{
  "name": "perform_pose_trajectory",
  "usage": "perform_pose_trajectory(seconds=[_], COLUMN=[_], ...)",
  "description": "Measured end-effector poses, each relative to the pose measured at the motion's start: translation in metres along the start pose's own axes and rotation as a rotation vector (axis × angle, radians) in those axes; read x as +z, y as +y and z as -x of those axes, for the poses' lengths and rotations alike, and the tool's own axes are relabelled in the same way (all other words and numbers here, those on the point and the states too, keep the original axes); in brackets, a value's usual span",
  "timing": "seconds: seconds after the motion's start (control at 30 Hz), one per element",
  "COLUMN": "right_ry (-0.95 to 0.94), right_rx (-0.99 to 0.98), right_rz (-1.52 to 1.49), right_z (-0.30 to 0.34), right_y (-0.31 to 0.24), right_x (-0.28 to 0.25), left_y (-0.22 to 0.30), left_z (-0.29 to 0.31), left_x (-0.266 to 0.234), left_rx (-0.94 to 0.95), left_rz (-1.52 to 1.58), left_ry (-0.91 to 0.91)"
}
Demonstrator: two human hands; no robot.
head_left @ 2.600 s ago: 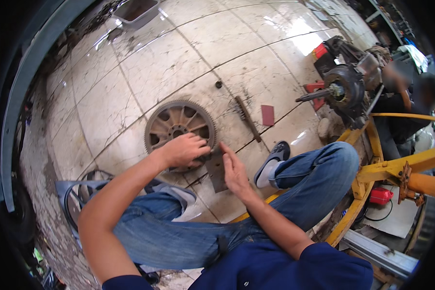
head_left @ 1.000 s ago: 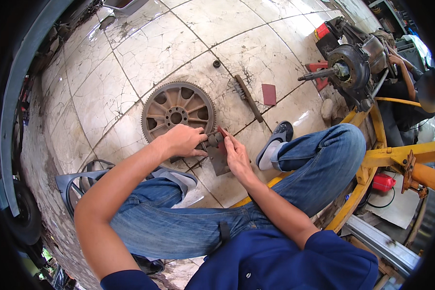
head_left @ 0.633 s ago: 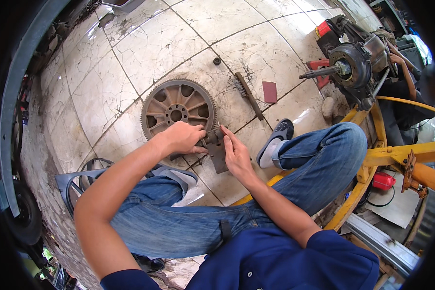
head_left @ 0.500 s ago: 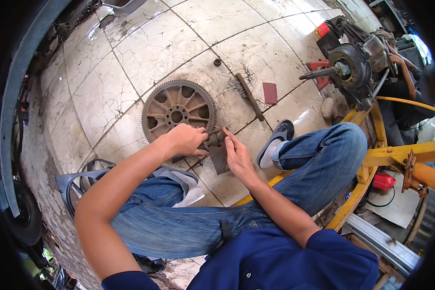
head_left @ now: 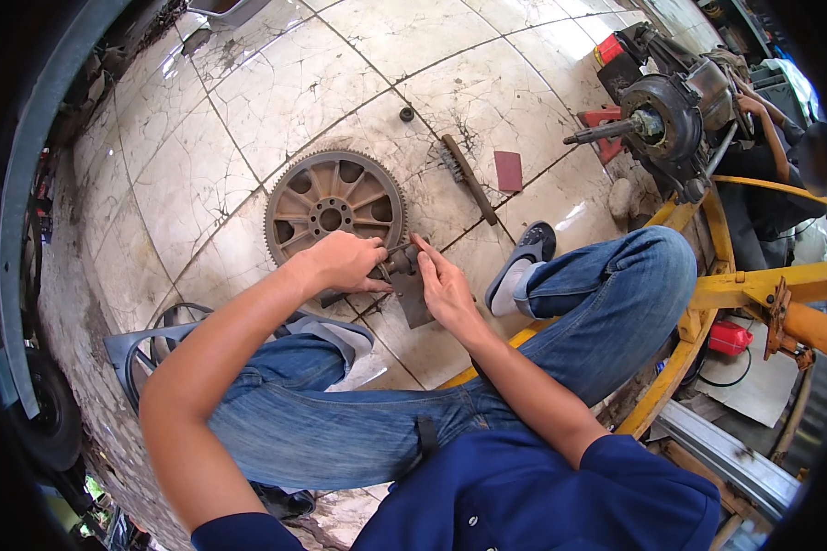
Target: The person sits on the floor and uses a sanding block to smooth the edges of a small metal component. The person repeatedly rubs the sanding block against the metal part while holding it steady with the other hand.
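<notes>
Both hands meet over the floor, close to the near edge of a toothed flywheel (head_left: 384,222). My left hand (head_left: 347,257) is closed on a small dark metal part (head_left: 398,260) with a narrow shaft; its exact kind is unclear. From the other side my right hand (head_left: 447,292) grips the same part with its fingertips, other fingers fairly straight. Beneath the hands shows a dark grey square sheet (head_left: 414,301), partly covered by the right hand. The flywheel, rusty with spokes and a ring of bolt holes, lies flat on the tiles.
Right of the flywheel lie a wooden-handled wire brush (head_left: 470,181) and dark red sandpaper (head_left: 508,172). A small dark ring (head_left: 406,115) sits farther off. At right stand a hub assembly (head_left: 662,124) and yellow frame (head_left: 721,239), with another person's arm (head_left: 767,124) behind.
The view has shifted slightly, so the floor items appear a little more to the left. Both hands keep hold of the metal part, with the right fingers slightly shifted.
</notes>
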State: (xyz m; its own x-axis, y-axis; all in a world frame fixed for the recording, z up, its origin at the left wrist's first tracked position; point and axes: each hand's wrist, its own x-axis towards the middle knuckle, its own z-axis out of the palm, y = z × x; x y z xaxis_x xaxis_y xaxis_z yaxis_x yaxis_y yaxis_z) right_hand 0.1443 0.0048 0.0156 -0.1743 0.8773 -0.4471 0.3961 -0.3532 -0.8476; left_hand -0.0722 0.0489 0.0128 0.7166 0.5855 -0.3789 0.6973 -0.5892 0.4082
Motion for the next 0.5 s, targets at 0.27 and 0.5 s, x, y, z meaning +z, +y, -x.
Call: perform_pose_trajectory(seconds=[0.27, 0.5], right_ry=[-0.054, 0.062], right_rx=[0.191, -0.065], right_rz=[0.079, 0.022], right_z=[0.001, 0.006], right_y=[0.000, 0.009], right_x=[-0.001, 0.000], left_y=[0.003, 0.000], left_z=[-0.001, 0.000], left_x=[0.000, -0.007], left_rx=[-0.006, -0.037], left_rz=[-0.030, 0.014], left_ry=[-0.044, -0.074])
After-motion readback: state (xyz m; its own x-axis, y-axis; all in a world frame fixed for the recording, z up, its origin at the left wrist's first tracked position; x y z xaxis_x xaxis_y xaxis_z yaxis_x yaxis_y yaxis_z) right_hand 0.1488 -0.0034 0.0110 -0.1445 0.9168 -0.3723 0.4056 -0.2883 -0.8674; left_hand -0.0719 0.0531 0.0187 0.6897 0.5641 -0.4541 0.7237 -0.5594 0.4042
